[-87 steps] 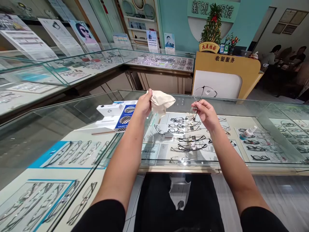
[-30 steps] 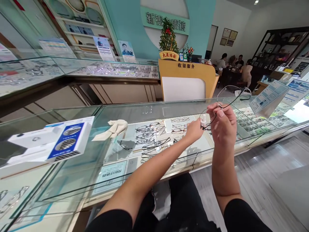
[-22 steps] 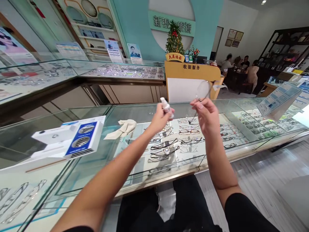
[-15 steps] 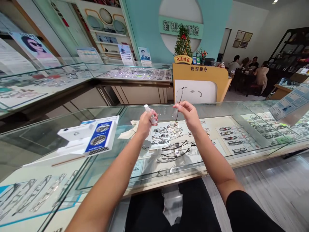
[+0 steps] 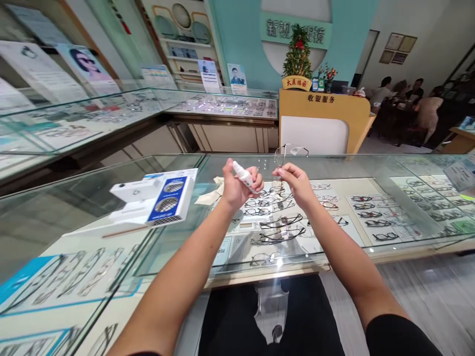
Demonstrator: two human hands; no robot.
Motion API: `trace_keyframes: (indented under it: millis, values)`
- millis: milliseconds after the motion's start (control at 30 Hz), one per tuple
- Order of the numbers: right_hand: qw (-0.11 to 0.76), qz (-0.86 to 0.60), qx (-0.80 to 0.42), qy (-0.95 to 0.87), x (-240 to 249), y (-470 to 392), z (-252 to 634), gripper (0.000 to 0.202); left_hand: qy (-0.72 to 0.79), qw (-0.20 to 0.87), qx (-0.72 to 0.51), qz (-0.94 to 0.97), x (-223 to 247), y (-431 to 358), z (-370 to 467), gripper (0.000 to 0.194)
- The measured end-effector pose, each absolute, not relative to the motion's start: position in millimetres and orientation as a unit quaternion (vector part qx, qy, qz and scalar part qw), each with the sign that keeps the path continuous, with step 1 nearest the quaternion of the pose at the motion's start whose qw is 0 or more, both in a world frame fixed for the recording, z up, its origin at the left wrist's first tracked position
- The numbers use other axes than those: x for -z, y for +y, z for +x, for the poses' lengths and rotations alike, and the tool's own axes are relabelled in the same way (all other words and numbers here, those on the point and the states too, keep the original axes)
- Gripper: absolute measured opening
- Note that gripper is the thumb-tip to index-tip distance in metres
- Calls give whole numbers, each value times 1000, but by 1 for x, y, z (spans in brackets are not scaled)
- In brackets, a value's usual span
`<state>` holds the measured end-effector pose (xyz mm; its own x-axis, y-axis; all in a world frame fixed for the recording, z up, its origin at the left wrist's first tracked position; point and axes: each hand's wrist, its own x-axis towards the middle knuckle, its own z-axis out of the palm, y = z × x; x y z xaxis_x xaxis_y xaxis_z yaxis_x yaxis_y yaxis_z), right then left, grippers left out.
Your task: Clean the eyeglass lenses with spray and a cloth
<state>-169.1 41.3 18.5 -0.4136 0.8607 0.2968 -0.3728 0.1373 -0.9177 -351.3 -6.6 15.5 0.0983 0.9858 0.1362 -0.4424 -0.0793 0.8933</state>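
My left hand (image 5: 234, 189) is wrapped round a small white bottle (image 5: 245, 177), its tip tilted up and to the left. To its right, my right hand (image 5: 296, 184) pinches a thin-framed pair of glasses (image 5: 291, 150), held up above the glass counter. Bottle and glasses are apart. Beyond my left wrist a cream cloth (image 5: 210, 197) lies on the counter. Rows of spectacles (image 5: 282, 221) show under the glass below both hands.
An open white and blue box (image 5: 171, 200) stands on the glass counter (image 5: 222, 160) at the left. Behind is a yellow cash desk (image 5: 287, 106) with a plant (image 5: 298, 57). Several people (image 5: 428, 111) sit at the back right.
The view has shifted, so the scene sits differently in it. The bottle has turned and shows more of its side. The glasses have been turned in my right hand, showing more of the frame.
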Motion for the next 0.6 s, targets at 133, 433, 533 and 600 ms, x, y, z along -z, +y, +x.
trace_keyframes:
  millis: [133,433,533,600]
  values:
    - [480,-212,-622,-581,-19,40,-168,35,299,611,-605,414,-13,-1,-353,87]
    - [432,-199,-642,-601,-20,34,-168,34,346,534,-618,461,-12,0,-351,87]
    - [411,-190,-640,-621,-19,32,-169,34,417,420,-644,485,-8,2,-350,80]
    - [392,-185,-637,-637,-19,29,-170,35,466,327,-643,512,-4,5,-351,73]
